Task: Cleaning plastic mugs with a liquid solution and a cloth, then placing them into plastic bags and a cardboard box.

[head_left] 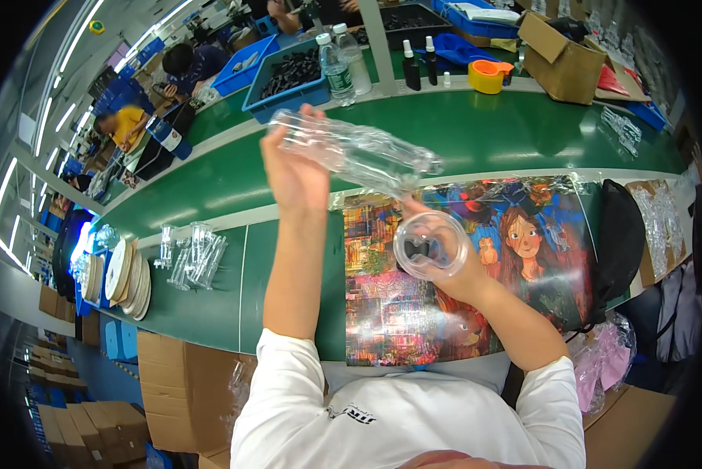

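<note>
Left hand [294,176] raised, gripping clear plastic bag [355,152] held up over green surface [210,305]. Right hand [444,270] closed around clear round container [430,245], just right, above colourful picture sheet [413,313]. Clear tubes [194,254] lying left; water bottles [343,62] far.

A long green workbench [523,133] runs beneath ceiling strip lights [3,187], cardboard boxes [183,391] stacked beside it.

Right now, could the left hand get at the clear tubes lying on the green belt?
Probably not freely: the left hand is holding a clear plastic bag. The clear tubes lie uncovered to its left.
</note>
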`<action>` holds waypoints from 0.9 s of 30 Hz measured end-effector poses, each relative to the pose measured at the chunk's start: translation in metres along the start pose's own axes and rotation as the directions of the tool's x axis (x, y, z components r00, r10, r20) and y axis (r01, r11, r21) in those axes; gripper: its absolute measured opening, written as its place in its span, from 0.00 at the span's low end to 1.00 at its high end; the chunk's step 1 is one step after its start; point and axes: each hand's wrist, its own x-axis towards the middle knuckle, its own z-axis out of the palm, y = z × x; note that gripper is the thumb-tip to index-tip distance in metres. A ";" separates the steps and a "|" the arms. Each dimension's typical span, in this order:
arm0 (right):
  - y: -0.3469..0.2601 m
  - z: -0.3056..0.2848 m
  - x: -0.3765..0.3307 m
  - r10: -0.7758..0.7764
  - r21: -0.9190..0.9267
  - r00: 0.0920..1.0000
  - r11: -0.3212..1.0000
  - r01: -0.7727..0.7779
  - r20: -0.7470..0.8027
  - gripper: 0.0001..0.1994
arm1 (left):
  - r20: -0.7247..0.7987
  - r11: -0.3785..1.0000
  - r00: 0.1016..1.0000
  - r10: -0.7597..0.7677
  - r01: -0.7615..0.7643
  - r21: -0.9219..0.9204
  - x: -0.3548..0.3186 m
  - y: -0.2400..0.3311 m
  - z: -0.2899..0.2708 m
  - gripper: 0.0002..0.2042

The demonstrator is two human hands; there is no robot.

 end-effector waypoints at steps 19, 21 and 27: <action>-0.016 0.015 -0.009 0.334 0.501 0.807 0.650 -0.571 0.487 0.19 | 0.739 0.835 0.672 -0.047 0.433 -0.341 -0.002 0.034 -0.009 0.35; -0.020 0.014 -0.006 0.333 0.508 0.798 0.633 -0.585 0.503 0.19 | 0.748 0.834 0.662 -0.045 0.438 -0.336 -0.003 0.033 -0.007 0.35; -0.025 0.011 -0.006 0.329 0.512 0.751 0.572 -0.641 0.572 0.20 | 0.788 0.810 0.614 -0.046 0.485 -0.331 -0.004 0.033 -0.005 0.34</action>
